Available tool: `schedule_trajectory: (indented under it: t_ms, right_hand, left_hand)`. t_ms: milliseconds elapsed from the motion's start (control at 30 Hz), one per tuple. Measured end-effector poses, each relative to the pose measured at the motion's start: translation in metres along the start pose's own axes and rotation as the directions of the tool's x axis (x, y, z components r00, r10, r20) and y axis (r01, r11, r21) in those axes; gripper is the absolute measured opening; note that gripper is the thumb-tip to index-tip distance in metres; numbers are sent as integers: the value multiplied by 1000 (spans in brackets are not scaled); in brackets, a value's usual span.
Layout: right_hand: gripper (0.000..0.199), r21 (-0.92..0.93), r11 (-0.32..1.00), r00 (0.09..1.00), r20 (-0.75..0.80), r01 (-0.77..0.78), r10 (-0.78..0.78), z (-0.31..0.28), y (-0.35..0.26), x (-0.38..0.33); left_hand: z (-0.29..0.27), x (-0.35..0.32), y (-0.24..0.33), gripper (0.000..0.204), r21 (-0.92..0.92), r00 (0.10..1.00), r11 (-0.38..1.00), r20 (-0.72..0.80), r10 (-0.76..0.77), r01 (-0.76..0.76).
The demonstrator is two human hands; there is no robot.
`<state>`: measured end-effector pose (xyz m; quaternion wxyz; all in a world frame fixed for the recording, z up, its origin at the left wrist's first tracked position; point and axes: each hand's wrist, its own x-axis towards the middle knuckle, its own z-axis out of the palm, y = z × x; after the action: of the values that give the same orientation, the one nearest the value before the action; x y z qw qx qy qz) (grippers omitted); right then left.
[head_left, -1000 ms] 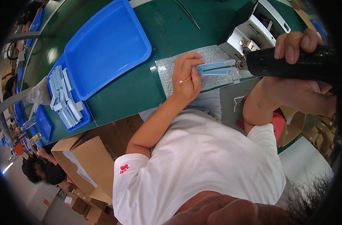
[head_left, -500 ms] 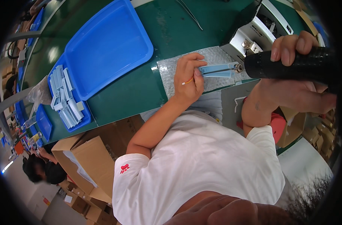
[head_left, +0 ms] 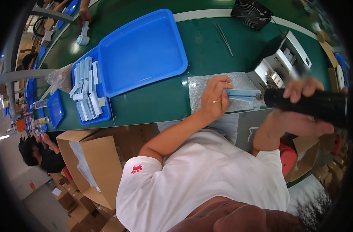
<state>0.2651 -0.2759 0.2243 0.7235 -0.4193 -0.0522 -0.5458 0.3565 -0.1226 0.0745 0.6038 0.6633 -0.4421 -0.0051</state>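
Observation:
My left hand (head_left: 215, 98) is closed on the near end of a slim light-blue plastic casing (head_left: 240, 97), held over a sheet of bubble wrap (head_left: 197, 87). Wrapped round a thick black electric screwdriver (head_left: 319, 106), my right hand (head_left: 304, 120) is slightly blurred. The screwdriver lies level, its metal tip (head_left: 259, 96) at the casing's right end. Whether the tip touches a screw is too small to tell. Just beyond the right hand stands a silver and black screw feeder (head_left: 267, 71).
A large blue tray (head_left: 143, 54) overlaps a smaller blue tray (head_left: 105, 116) of several pale-blue casings (head_left: 87, 85). Tweezers (head_left: 224, 40) and a black fan (head_left: 252, 14) lie farther back. Another person's hand (head_left: 84, 16) holds a pale round-headed part. A cardboard box (head_left: 101, 162) stands below the table edge.
The view has shifted, so the table and both hands appear farther right. Another person's hand with a pale part has come into view. My hands keep their hold on the casing and screwdriver.

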Motion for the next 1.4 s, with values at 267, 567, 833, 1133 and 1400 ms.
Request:
schedule_trajectory:
  t_ms: [267,567,833,1133,1400]
  right_hand:
    - [86,255,941,888,451,-222,88,-15,-50,57]
    - [43,-575,697,883,104,429,-458,15,-26,82]
    - [54,-464,854,971,67,235,-231,-12,-21,62]
    - [103,8,1000,919,393,-30,25,-6,-36,40]
    - [125,-271,962,994,109,32,-2,-2,-14,34]
  left_hand:
    - [4,1,-8,17,-29,997,1000,-78,-12,10]
    - [4,-2,-8,23,-19,999,1000,22,-23,24]
    - [6,-2,-10,17,-34,999,999,-51,-20,18]
    - [6,0,-4,19,69,998,997,-52,17,-13]
    - [4,2,1,18,82,1000,997,-27,13,-10]
